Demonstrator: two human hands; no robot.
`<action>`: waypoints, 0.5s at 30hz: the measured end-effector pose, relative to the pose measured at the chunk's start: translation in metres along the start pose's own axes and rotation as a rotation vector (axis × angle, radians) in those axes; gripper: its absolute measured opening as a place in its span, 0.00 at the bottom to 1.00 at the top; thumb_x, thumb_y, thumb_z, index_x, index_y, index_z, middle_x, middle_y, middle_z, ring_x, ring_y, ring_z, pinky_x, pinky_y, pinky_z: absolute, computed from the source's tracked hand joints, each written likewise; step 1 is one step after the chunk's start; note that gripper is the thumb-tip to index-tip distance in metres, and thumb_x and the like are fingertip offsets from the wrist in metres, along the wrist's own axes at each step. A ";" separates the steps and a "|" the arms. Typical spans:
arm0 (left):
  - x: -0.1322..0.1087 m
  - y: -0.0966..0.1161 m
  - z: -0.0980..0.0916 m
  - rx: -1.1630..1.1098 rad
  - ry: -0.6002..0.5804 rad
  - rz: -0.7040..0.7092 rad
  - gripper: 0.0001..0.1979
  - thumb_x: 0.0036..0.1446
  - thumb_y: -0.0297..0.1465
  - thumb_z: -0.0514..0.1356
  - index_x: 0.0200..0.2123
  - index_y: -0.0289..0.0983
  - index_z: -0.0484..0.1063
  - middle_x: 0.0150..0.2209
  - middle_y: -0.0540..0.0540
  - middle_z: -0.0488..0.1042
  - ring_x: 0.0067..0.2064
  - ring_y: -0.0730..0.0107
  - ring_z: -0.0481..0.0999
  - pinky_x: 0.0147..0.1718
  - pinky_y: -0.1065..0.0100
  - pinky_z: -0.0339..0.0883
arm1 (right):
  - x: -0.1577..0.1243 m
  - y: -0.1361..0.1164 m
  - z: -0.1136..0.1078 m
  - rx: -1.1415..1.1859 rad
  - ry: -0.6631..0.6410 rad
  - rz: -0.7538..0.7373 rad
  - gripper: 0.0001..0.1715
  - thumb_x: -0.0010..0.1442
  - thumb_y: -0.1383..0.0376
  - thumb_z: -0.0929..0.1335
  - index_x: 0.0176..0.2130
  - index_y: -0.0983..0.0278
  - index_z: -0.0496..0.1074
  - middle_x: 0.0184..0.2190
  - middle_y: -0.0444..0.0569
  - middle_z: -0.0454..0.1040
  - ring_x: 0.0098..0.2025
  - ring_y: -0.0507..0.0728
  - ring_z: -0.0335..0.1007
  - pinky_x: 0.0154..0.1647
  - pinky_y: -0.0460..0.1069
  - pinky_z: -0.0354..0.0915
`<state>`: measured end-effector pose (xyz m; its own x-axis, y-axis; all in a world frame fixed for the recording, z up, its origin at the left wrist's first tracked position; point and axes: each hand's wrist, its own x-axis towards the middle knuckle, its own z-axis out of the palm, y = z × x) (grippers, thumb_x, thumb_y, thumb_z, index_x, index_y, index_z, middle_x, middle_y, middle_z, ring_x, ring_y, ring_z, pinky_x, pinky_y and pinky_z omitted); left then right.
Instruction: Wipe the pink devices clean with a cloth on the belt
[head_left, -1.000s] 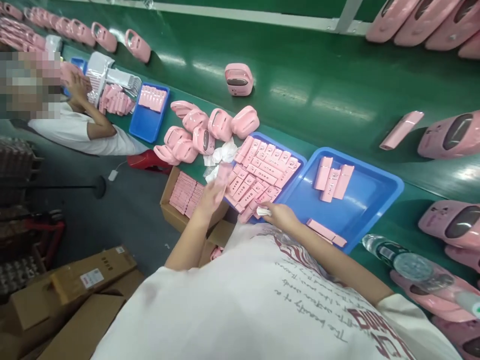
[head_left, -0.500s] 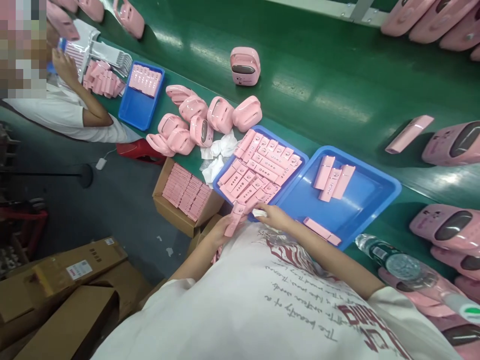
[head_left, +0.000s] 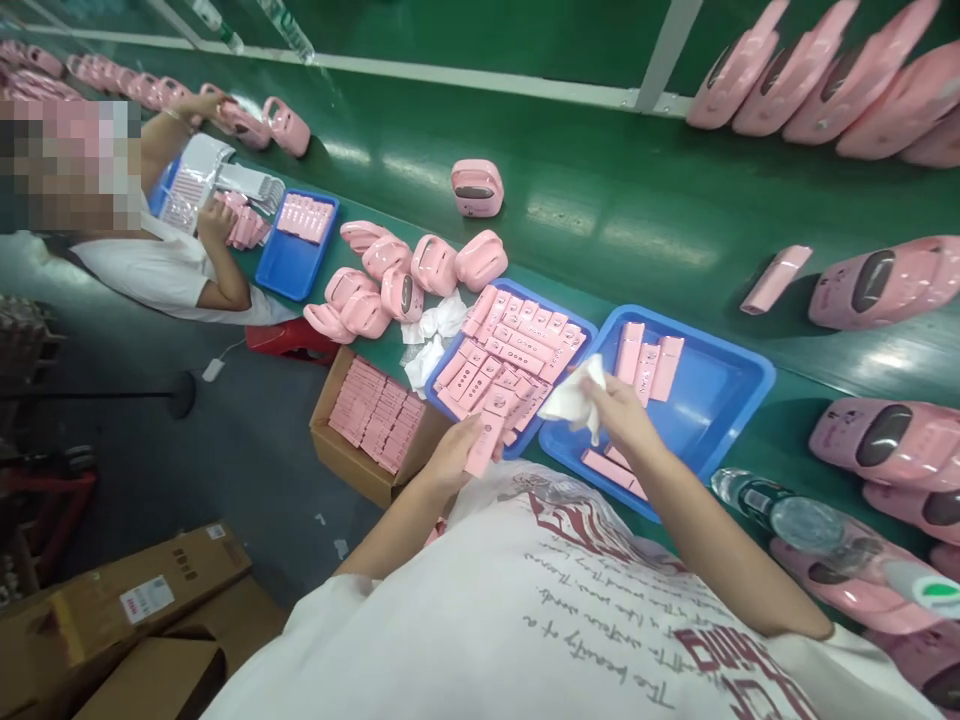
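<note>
My left hand [head_left: 450, 458] grips a flat pink panel [head_left: 484, 443] just below the near corner of a blue tray [head_left: 582, 330] packed with several similar pink panels. My right hand [head_left: 621, 412] is closed on a white cloth [head_left: 574, 397], lifted between that tray and a second blue tray [head_left: 720, 385]. The second tray has three pink panels [head_left: 645, 358] at its far side and a few more by my wrist.
Pink plastic housings [head_left: 409, 270] are piled left of the trays, others line the green belt [head_left: 600, 160] at right. A water bottle [head_left: 810, 525] lies near my right elbow. An open carton of pink panels [head_left: 371, 415] stands below the table. Another person [head_left: 157, 270] works at the left.
My right hand rose from the tray edge with the white cloth now hanging open. My left hand brought the pink panel down from the tray toward my chest and holds it there.
</note>
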<state>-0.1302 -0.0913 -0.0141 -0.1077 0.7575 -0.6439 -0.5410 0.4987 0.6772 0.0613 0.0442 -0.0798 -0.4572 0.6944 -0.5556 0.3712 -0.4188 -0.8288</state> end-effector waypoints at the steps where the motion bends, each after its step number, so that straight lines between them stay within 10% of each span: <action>1: 0.000 0.007 0.011 0.010 -0.051 0.008 0.22 0.48 0.48 0.64 0.33 0.34 0.74 0.24 0.47 0.73 0.24 0.73 0.70 0.25 0.71 0.62 | -0.007 -0.010 -0.003 0.111 0.081 -0.046 0.28 0.60 0.47 0.58 0.45 0.65 0.69 0.28 0.49 0.76 0.25 0.56 0.72 0.23 0.50 0.68; 4: 0.001 0.020 0.042 0.025 -0.173 -0.013 0.22 0.51 0.49 0.63 0.33 0.34 0.73 0.26 0.45 0.74 0.25 0.71 0.72 0.26 0.69 0.66 | -0.032 -0.044 -0.006 0.335 0.220 -0.258 0.30 0.59 0.44 0.61 0.48 0.63 0.70 0.37 0.50 0.77 0.37 0.59 0.75 0.35 0.53 0.72; 8: 0.004 0.019 0.077 0.033 -0.230 -0.013 0.22 0.51 0.49 0.63 0.32 0.34 0.72 0.25 0.46 0.74 0.24 0.72 0.72 0.25 0.70 0.65 | -0.062 -0.071 -0.001 0.071 0.177 -0.575 0.30 0.64 0.46 0.57 0.53 0.59 0.70 0.48 0.52 0.75 0.52 0.62 0.71 0.51 0.59 0.69; 15: 0.012 0.020 0.117 -0.061 -0.278 -0.028 0.37 0.54 0.63 0.43 0.39 0.36 0.72 0.20 0.49 0.70 0.23 0.69 0.72 0.24 0.69 0.65 | -0.075 -0.050 -0.003 -0.409 0.305 -1.077 0.27 0.67 0.56 0.56 0.62 0.57 0.62 0.63 0.51 0.62 0.69 0.58 0.43 0.68 0.64 0.45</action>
<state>-0.0450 -0.0227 0.0336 0.1365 0.8344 -0.5340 -0.5908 0.5013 0.6322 0.0792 0.0150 0.0037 -0.5006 0.7080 0.4981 0.1695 0.6444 -0.7457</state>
